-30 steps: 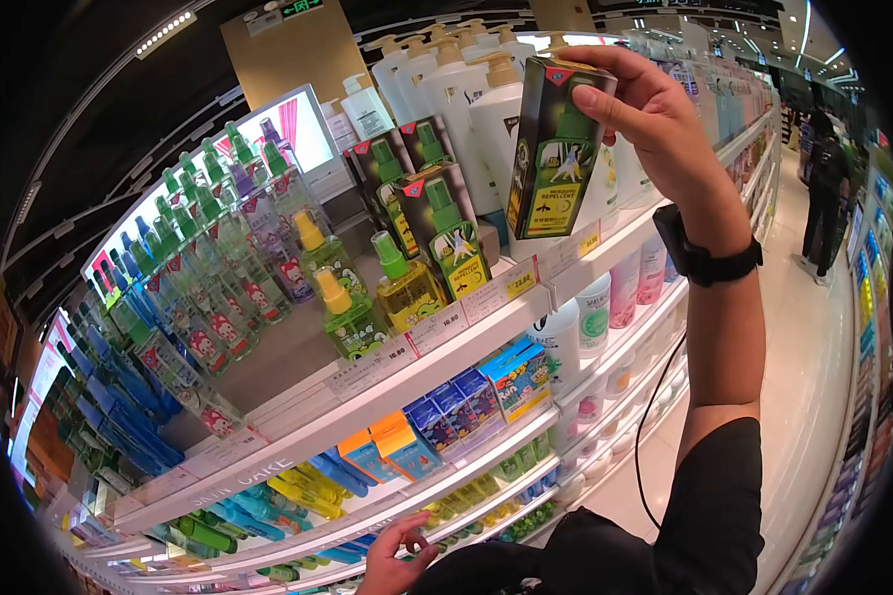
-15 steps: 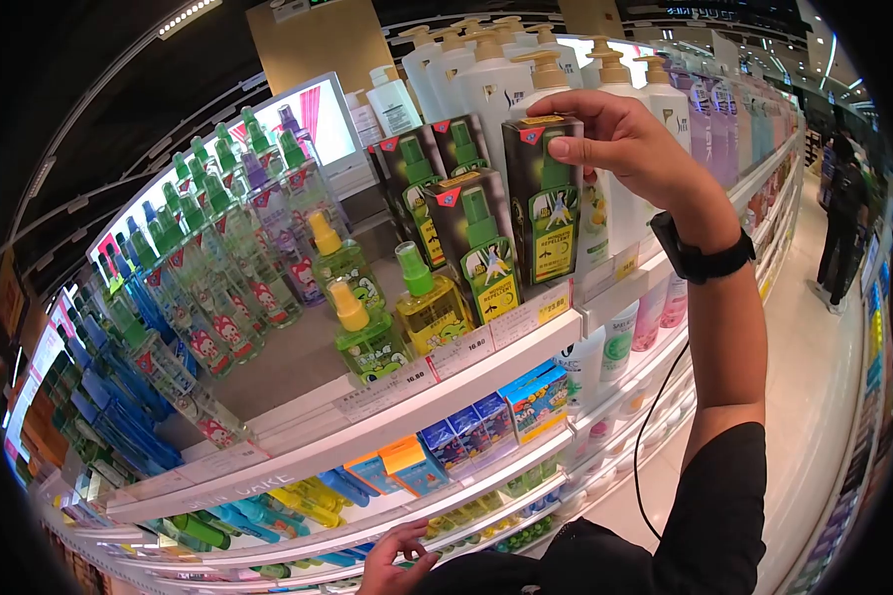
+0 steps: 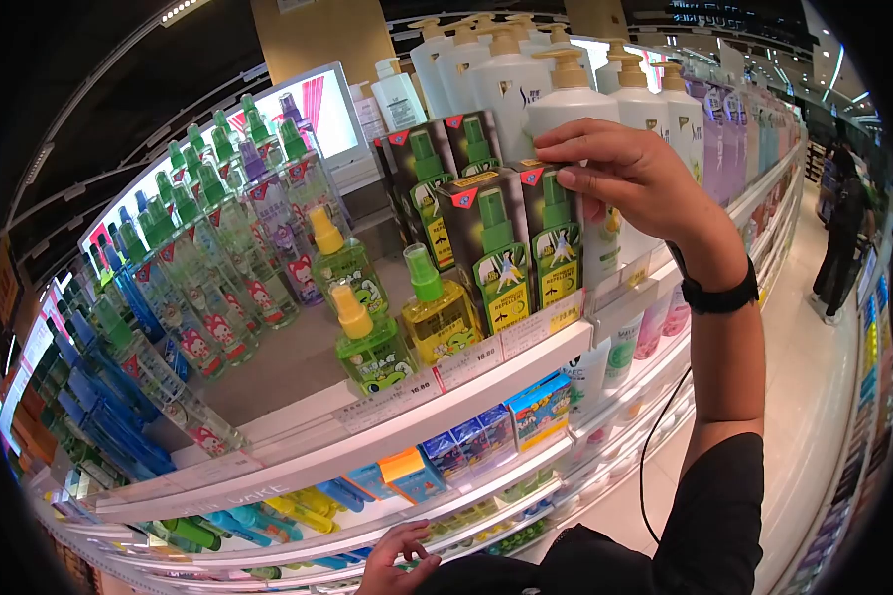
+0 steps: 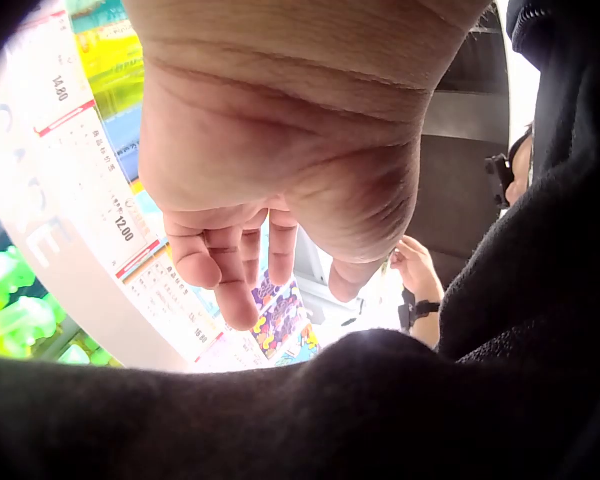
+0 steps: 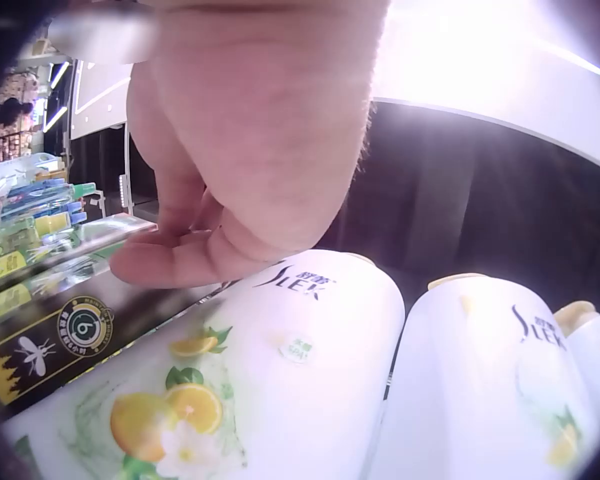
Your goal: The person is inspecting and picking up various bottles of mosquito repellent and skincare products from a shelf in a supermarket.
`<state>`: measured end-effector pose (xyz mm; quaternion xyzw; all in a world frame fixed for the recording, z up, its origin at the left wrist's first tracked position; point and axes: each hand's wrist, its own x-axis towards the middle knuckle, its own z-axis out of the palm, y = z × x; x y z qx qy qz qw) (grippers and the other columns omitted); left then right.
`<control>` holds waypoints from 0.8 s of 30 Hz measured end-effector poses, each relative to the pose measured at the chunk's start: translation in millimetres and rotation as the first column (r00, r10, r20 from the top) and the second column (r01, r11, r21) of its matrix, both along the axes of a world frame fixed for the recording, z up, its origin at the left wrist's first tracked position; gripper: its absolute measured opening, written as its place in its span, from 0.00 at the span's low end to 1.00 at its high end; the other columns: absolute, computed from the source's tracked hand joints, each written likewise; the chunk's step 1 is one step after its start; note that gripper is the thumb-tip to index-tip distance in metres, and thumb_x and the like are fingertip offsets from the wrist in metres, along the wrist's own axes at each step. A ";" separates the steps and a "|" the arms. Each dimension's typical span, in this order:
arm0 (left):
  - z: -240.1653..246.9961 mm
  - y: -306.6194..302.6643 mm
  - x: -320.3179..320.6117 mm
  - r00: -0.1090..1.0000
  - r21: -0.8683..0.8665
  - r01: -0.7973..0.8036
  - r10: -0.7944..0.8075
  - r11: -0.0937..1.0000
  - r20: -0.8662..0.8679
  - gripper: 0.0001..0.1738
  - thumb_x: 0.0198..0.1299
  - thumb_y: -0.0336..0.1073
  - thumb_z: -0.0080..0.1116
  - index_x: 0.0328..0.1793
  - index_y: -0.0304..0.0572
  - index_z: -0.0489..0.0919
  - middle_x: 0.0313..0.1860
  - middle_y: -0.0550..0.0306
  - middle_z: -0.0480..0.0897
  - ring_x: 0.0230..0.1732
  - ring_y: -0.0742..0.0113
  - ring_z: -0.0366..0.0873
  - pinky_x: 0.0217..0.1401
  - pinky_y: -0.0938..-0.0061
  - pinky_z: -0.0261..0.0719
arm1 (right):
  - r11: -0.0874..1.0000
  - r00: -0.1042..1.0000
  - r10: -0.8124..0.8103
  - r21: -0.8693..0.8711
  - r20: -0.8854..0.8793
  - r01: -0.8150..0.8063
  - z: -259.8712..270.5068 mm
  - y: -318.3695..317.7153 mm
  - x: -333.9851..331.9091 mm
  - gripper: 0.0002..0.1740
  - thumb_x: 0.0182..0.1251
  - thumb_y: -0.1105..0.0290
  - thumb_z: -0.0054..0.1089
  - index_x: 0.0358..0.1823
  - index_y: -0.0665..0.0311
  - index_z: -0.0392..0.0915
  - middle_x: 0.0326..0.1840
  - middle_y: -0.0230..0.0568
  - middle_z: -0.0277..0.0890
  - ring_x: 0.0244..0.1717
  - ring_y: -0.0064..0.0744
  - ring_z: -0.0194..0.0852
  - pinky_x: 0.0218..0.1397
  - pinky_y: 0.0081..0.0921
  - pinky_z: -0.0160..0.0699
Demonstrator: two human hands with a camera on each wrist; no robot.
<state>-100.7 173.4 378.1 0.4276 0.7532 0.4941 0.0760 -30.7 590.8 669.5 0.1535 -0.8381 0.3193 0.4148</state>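
My right hand (image 3: pixel 630 174) pinches the top of a dark mosquito repellent box (image 3: pixel 558 248), its thumb at the upper front edge. That box stands upright at the shelf front, right against a matching repellent box (image 3: pixel 496 263) on its left. In the right wrist view the side of the held box (image 5: pixel 65 350) shows below the fingertips. More such boxes stand just behind. Low in front of the body, my left hand (image 3: pixel 399 557) hangs with fingers loosely bent and holds nothing; the left wrist view shows its palm.
White pump bottles (image 3: pixel 575 104) crowd behind and right of the boxes. Small spray bottles (image 3: pixel 439 307) stand to the left, with tall clear ones (image 3: pixel 203 307) farther off. Price tags line the shelf edge (image 3: pixel 367 441). A person (image 3: pixel 845 228) stands in the aisle.
My right hand has lowered the repellent box from above the shelf front onto the shelf, then brought it left against the matching box. The left hand stays low.
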 end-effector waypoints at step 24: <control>-6.1 -7.4 -3.1 0.998 0.023 -0.013 0.012 1.000 0.063 0.21 0.54 0.32 0.70 0.55 0.42 0.80 0.60 0.50 0.79 0.37 0.71 0.75 0.37 0.77 0.74 | 0.975 0.983 0.150 -0.183 0.108 -0.129 -3.4 8.3 -2.3 0.12 0.69 0.75 0.57 0.53 0.67 0.79 0.32 0.32 0.80 0.19 0.16 0.73 0.21 0.16 0.72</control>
